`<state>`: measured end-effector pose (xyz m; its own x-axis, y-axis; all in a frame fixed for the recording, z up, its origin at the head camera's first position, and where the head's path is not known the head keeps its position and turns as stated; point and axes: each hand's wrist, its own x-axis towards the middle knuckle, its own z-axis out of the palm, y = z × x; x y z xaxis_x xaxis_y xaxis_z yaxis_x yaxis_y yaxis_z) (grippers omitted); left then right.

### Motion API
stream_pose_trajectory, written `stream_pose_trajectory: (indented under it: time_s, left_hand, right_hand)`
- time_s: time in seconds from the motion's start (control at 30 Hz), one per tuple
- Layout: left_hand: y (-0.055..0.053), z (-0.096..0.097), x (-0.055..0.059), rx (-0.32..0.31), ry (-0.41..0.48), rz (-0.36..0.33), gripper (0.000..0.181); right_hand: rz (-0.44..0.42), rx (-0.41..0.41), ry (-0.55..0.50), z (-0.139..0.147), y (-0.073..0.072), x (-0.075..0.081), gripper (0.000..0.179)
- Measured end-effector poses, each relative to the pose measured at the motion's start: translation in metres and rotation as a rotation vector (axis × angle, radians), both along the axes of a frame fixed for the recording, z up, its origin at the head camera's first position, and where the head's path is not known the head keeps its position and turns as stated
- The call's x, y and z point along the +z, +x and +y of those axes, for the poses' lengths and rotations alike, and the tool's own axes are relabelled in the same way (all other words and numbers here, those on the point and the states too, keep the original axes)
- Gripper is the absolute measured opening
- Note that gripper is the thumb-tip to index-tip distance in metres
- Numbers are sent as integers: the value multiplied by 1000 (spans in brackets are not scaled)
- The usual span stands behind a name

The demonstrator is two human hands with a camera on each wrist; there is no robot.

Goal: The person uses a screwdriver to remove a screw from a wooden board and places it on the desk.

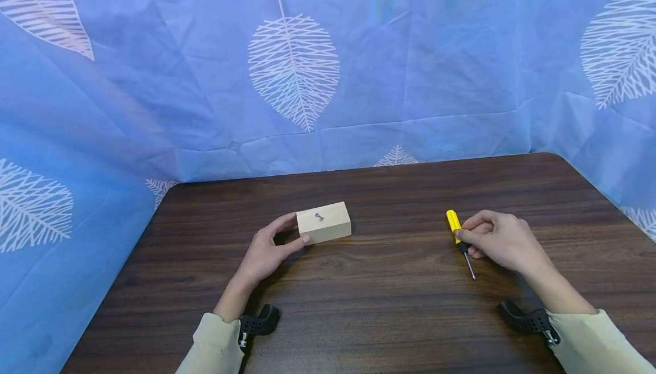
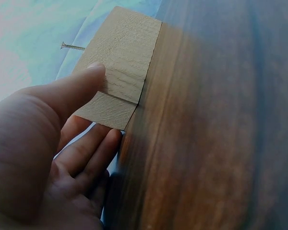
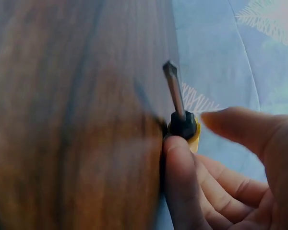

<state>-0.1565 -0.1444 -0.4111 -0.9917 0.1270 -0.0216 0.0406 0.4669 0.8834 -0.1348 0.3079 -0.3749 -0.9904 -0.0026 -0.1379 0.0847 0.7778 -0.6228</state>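
A pale wooden block (image 1: pixel 328 228) sits on the table, and a screw (image 1: pixel 319 216) stands partway out of its top face. In the left wrist view the screw (image 2: pixel 73 46) shows its flared head and thread. My left hand (image 1: pixel 266 249) grips the block's left end, thumb on the near side and fingers around the far side. Off to the right, my right hand (image 1: pixel 499 240) pinches a screwdriver with a yellow handle (image 1: pixel 453 220) near its black collar. The screwdriver's metal shaft (image 3: pixel 175 88) points toward the near side; whether the tool touches the table I cannot tell.
The dark wood-grain table (image 1: pixel 359 305) spans the space between and around both hands. Behind and beside it hangs a blue cloth (image 1: pixel 205 78) with white leaf prints. A black strap mount (image 1: pixel 258 320) is worn on each wrist.
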Motion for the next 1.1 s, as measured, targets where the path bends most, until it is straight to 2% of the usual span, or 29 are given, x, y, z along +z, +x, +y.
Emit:
stream_pose_trajectory:
  time_s: [0.07,0.17,0.23,0.3,0.43,0.57,0.73,0.83,1.1]
  left_hand:
    - [0,0,0,2,-3,0,68]
    - [0,-1,0,-2,-15,-1,69]
    - [-2,-1,1,-7,-20,0,69]
    - [-3,-2,2,-10,-27,2,70]
    - [-4,-3,3,-3,-32,6,71]
    - [-2,-3,0,1,-14,6,68]
    - [-2,-2,-3,-6,17,25,65]
    - [-1,0,-6,-21,32,34,64]
    - [-1,-4,-3,-4,22,41,65]
  right_hand:
    - [41,-19,21,1,0,2,49]
    - [127,-90,48,1,1,5,53]
    - [201,-130,41,-6,2,8,52]
    - [258,-135,17,-20,2,12,48]
    - [345,-8,-99,-68,-4,25,29]
    - [356,151,-224,-126,-15,28,11]
    - [342,280,-304,-188,-32,16,17]
    - [362,302,-286,-210,-40,8,18]
    - [440,241,-217,-233,-44,-1,5]
